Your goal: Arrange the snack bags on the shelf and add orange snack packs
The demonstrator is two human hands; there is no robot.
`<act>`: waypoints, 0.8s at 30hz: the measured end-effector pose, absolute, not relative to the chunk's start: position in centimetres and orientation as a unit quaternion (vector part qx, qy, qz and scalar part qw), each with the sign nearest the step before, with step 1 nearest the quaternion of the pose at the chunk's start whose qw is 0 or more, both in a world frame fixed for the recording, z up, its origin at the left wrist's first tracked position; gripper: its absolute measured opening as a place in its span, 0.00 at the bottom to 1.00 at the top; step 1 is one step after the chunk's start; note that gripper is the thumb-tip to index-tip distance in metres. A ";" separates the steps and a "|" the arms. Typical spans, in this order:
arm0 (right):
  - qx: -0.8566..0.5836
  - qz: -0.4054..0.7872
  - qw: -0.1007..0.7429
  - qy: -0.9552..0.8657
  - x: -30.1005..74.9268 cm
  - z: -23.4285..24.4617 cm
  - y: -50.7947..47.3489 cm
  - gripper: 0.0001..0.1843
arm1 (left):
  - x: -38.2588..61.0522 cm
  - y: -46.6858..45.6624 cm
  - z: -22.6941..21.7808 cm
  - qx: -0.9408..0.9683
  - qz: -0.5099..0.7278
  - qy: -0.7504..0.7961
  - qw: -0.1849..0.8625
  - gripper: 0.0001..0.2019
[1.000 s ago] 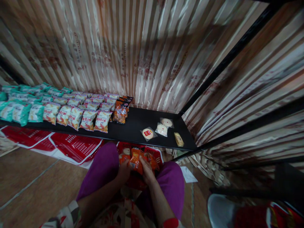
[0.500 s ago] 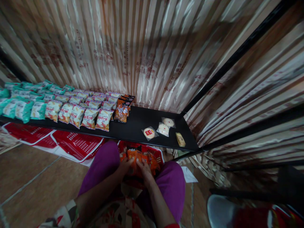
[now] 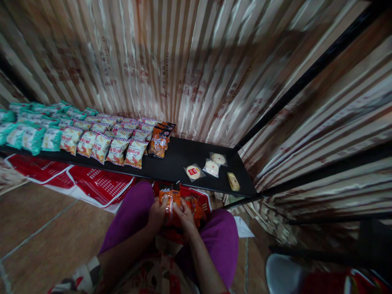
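Observation:
My left hand [image 3: 157,213] and my right hand [image 3: 183,212] are both closed on an orange snack packet [image 3: 170,199], held upright between my knees just below the front edge of the black shelf [image 3: 179,161]. More orange packets [image 3: 196,206] lie in a red bag [image 3: 202,197] under my hands. On the shelf, a short stack of orange packets [image 3: 159,143] stands beside rows of white and red packets [image 3: 118,141] and teal packets [image 3: 27,132].
Round wrapped cakes [image 3: 203,167] and a small yellow bar [image 3: 233,181] lie at the shelf's right end. Red printed sheets [image 3: 88,185] cover the tiled floor at left. A striped curtain [image 3: 183,69] hangs behind the shelf. A white stool [image 3: 283,273] stands at lower right.
Both hands have gathered an orange packet out of the red bag and lifted it upright, a little closer to the shelf edge. The view has shifted slightly.

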State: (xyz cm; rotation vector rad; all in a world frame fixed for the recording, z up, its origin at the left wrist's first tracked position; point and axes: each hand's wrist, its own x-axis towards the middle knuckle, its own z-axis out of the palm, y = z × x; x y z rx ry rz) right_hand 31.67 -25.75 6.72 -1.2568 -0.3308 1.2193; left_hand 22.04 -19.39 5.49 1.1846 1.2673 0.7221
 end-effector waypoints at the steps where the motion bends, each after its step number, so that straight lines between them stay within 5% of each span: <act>1: -0.550 0.529 0.629 -0.147 31.6 6.9 -25.7 0.32 | 22.0 -19.4 5.7 0.518 0.314 0.545 0.580 0.24; 15: -0.531 0.532 0.633 -0.187 32.0 7.3 -25.2 0.37 | 22.2 -18.8 5.9 0.531 0.348 0.549 0.543 0.23; 24: -0.519 0.533 0.638 -0.199 31.9 8.9 -25.0 0.31 | 22.3 -18.5 6.4 0.519 0.362 0.557 0.538 0.23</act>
